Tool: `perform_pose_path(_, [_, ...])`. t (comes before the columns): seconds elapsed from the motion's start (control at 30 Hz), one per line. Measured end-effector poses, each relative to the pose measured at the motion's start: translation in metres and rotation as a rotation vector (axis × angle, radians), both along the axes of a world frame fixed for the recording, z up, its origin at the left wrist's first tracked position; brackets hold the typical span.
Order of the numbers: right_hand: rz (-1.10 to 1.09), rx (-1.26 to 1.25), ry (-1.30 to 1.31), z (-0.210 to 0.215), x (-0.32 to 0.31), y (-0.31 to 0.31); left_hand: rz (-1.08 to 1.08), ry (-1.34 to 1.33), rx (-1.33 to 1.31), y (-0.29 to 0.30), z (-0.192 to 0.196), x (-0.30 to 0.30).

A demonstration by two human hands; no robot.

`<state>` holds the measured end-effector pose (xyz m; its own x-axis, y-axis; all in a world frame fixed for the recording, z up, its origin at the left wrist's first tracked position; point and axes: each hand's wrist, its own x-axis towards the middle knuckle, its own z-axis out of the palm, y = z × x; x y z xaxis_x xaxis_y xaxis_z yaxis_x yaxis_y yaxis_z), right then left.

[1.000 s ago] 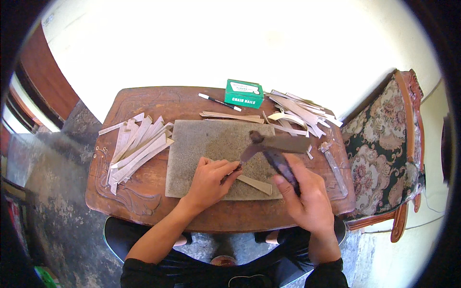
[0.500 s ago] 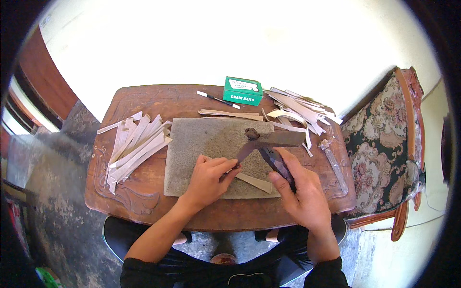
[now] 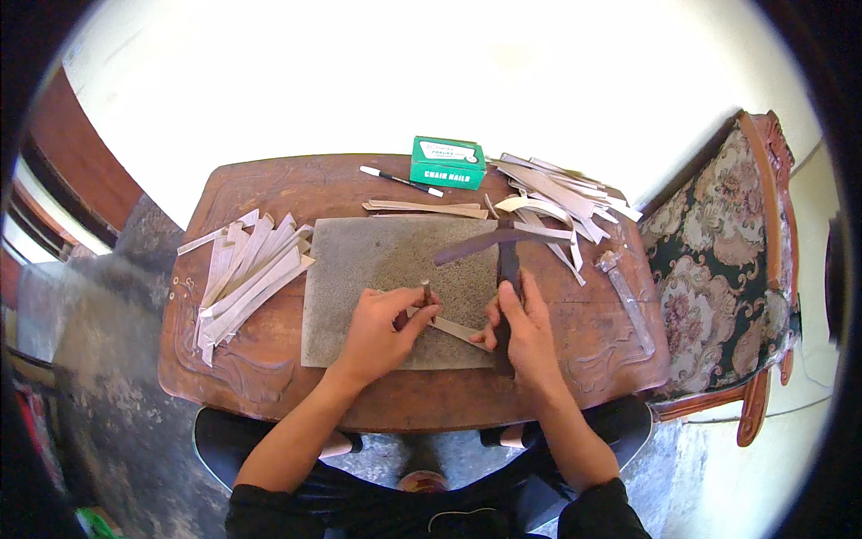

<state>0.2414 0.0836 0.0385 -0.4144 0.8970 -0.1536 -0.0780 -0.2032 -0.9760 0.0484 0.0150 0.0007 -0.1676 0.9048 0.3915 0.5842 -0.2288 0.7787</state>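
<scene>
We see the left hand (image 3: 377, 325) pinching a punch (image 3: 426, 292) at the strip (image 3: 458, 331), which slants toward the near right corner of the slab (image 3: 359, 260) on the table (image 3: 404, 410), while the right hand (image 3: 530, 343) curls its fingers round the hammer (image 3: 509, 261), some by the strip's right end.

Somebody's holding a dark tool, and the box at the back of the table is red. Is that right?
Not quite. The head view shows that the box at the back of the table is green, not red. The dark tool is indeed being held.
</scene>
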Motion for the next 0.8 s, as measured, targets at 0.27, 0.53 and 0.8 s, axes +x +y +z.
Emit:
perform_pose_path(0.27, [-0.016, -0.024, -0.02, -0.028, 0.001, -0.003, -0.007, -0.262, -0.183, 0.0, 0.008, 0.0])
perform_pose_path(0.53, [-0.002, 0.008, -0.017, -0.028, 0.0, -0.004, -0.031, -0.19, -0.193, 0.001, 0.008, 0.0])
perform_pose_path(0.8, [-0.012, 0.024, -0.044, -0.026, 0.0, -0.007, 0.0, 0.015, -0.113, -0.002, 0.006, 0.003])
